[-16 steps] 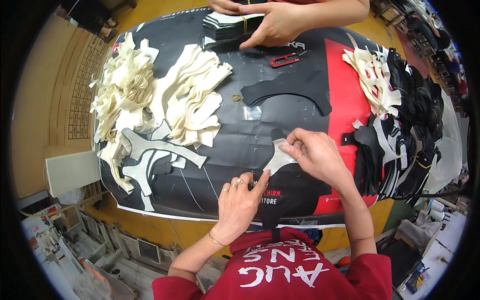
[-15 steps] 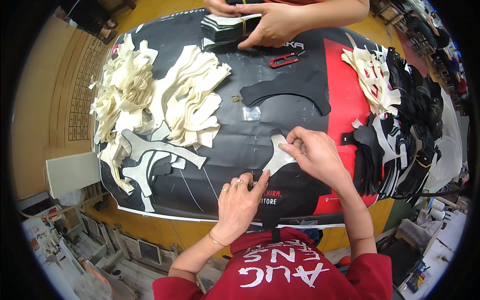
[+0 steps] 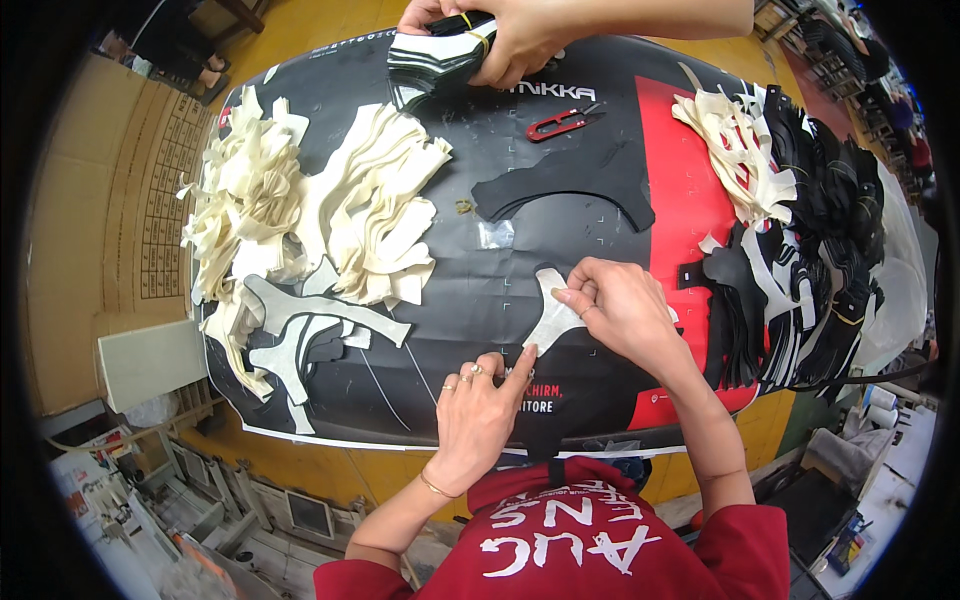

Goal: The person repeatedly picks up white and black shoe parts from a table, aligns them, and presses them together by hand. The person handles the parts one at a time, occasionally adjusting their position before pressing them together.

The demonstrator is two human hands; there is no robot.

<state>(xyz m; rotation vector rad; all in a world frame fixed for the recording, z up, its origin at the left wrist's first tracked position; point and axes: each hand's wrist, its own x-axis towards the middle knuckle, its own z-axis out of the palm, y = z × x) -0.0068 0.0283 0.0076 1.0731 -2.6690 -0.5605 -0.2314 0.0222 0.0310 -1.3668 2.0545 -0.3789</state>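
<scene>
Our white Y-shaped fabric piece (image 3: 553, 318) lies on the desk (image 3: 480, 310) in front of us, between our two hands. It looks light, thin and pliable, soft enough to crease if pulled yet firm enough to lie flat. We judge it unlikely to break, and best taken by the edge of an arm, with another end pinned so that it does not skew. Its face is matte and its outline smoothly curved. A dark edge shows at its 12 o'clock tip; we cannot tell whether that is a second layer.

At its 2 o'clock side, our right hand (image 3: 628, 310) has thumb and forefinger closed together on the piece. At 7 o'clock, our left hand (image 3: 475, 412) sets one straight forefinger on the lower corner, its other fingers loosely bent and gripping nothing.

Farther out, at 9 o'clock, lie pale grey branched cutouts (image 3: 335, 305); at 10, a floppy, layered cream fabric stack (image 3: 375, 190). At 12 o'clock are a smooth black curved panel (image 3: 565, 182), red-handled thread snips (image 3: 563, 122) and a co-worker (image 3: 520, 35) gripping a banded black-and-white bundle (image 3: 435, 55). Toward 3 o'clock hang dark, limp black cutouts (image 3: 738, 325).
</scene>
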